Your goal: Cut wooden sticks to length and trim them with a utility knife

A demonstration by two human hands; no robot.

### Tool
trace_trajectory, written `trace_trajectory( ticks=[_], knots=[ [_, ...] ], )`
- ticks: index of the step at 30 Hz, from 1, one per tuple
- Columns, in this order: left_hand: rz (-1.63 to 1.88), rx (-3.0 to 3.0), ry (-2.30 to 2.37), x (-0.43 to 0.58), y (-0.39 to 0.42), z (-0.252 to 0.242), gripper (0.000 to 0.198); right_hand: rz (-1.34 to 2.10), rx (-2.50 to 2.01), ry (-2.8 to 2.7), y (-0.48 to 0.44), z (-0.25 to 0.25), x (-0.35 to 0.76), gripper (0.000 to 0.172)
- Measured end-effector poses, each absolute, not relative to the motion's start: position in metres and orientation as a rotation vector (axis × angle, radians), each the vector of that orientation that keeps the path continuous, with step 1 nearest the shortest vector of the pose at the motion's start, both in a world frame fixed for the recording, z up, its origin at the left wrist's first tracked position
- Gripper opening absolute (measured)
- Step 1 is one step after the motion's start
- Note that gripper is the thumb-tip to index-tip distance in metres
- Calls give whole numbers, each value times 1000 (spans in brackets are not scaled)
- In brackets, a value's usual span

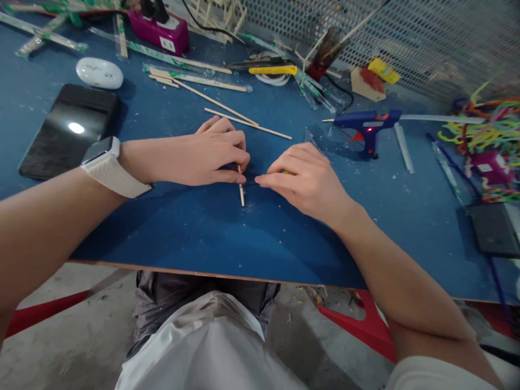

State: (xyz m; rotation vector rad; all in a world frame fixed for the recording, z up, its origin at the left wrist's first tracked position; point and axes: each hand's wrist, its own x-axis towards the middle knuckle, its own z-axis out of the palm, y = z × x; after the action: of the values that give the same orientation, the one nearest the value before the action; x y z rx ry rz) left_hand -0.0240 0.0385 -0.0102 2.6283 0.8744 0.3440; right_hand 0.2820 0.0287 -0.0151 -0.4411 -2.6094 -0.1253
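My left hand (223, 154) is closed around a short wooden stick (242, 196), pressing it against the blue table near the front edge. The stick's lower end sticks out below the thumb, and pale crumbs lie beside it. Just to the right, my right hand (303, 179) is closed in a pinch, its fingertips a small gap from the left thumb. A bit of yellow shows between its fingers, but the fingers hide the rest of that item. Two long thin sticks (254, 125) lie on the table beyond both hands.
A blue glue gun (365, 123) with a lit red light lies to the right. At the left are a black phone (60, 141) and a white earbud case (99, 73). Behind lie wrapped chopsticks (199, 79), a yellow cutter (272, 70) and a purple power strip (160, 32).
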Motion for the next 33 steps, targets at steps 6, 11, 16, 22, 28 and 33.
trace_trajectory(
  ticks=[6, 11, 16, 22, 28, 33],
  knots=[
    [296, 2669, 857, -25, 40, -12, 80, -77, -449, -2628, 24, -16, 278, 26],
    [332, 2620, 871, -26, 40, -13, 72, -44, -452, -2614, 29, -16, 282, 28],
    [313, 2582, 866, -26, 41, -11, 72, 75, -543, -2607, 37, -8, 292, 18],
    [331, 2595, 878, -26, 44, -17, 73, 112, -531, -2564, 32, -6, 289, 13],
    [389, 2562, 903, -26, 45, -26, 70, 46, -498, -2647, 29, -12, 285, 13],
    [355, 2472, 907, -26, 46, -21, 63, 55, -504, -2617, 29, -17, 281, 16]
  ],
)
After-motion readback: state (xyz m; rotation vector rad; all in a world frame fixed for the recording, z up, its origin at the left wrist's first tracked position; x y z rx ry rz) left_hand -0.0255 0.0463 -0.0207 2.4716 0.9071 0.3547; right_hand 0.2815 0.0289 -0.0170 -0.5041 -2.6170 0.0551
